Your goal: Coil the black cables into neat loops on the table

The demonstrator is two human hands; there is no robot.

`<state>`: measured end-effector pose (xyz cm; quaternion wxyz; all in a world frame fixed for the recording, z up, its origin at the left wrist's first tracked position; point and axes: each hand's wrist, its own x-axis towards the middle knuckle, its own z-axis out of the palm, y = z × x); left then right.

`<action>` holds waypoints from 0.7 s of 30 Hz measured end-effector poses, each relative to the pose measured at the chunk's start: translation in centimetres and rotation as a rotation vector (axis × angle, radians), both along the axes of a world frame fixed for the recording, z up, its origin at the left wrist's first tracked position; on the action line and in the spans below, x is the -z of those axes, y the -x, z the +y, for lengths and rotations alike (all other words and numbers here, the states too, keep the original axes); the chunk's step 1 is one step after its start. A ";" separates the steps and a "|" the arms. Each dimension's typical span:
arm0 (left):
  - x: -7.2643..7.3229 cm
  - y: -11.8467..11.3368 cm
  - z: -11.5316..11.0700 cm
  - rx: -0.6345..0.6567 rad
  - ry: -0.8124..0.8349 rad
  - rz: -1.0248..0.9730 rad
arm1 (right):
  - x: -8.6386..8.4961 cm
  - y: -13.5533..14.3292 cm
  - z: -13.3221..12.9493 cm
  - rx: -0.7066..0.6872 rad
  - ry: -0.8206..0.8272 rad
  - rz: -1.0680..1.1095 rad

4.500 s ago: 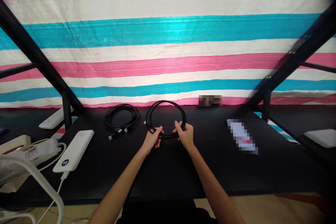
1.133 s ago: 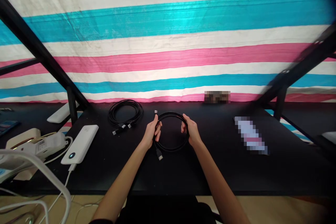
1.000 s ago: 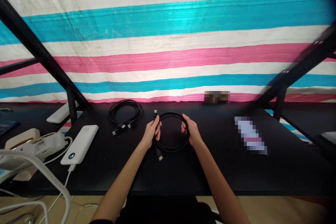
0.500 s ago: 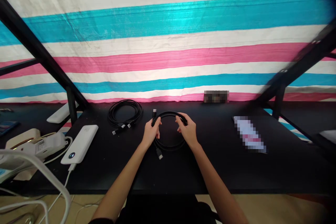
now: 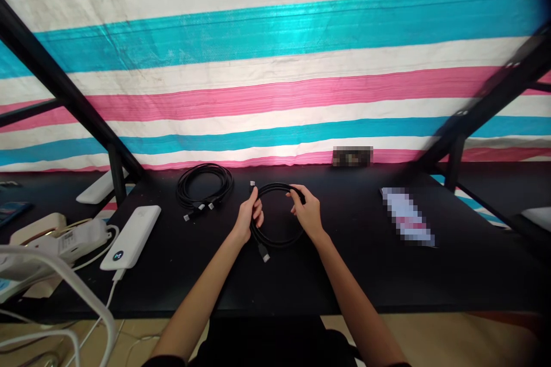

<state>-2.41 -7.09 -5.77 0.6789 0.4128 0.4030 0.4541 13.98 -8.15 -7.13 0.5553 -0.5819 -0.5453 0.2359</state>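
Note:
A coiled black cable [image 5: 279, 243] is held between my two hands just over the black table. My left hand [image 5: 248, 215] grips the coil's left side, its thumb pointing up along the loops. On the right side of the loop, my right hand [image 5: 307, 209] pinches the strands between thumb and fingers. One plug [image 5: 252, 184] of this cable sticks up above my left thumb, and another plug [image 5: 264, 253] hangs below the coil toward me. To the left lies a second coil of black cable [image 5: 205, 167], with several metal-tipped plugs at its front.
A white power bank [image 5: 138, 229] with a plugged-in white cord lies left, beside a power strip [image 5: 81, 239]. Thick white cables [image 5: 69, 275] arch at lower left. A blurred-out flat object [image 5: 407, 217] lies right. Black frame bars [image 5: 77, 106] slant at both sides before the striped sheet [image 5: 275, 86].
My left hand has shifted its hold, with the thumb now straighter up along the coil. The upper plug sits slightly lower. My right hand has barely moved.

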 end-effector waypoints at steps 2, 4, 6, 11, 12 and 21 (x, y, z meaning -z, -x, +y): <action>-0.2 0.2 0.1 0.080 0.140 -0.180 | -0.1 0.0 0.0 0.005 0.004 0.015; -0.3 0.5 0.3 0.159 0.278 -0.380 | -0.3 0.1 -0.2 0.008 0.004 0.035; -0.4 0.8 0.5 0.208 0.352 -0.502 | -0.6 0.2 -0.3 0.009 0.004 0.051; -0.5 1.4 0.8 0.172 0.360 -0.612 | -1.0 0.4 -0.3 -0.047 0.088 0.173; -0.6 1.5 0.9 0.150 0.351 -0.631 | -1.0 0.4 -0.2 -0.068 0.121 0.212; -0.3 2.5 1.5 -0.175 0.249 -0.845 | -0.7 1.1 -0.3 -0.410 0.456 0.333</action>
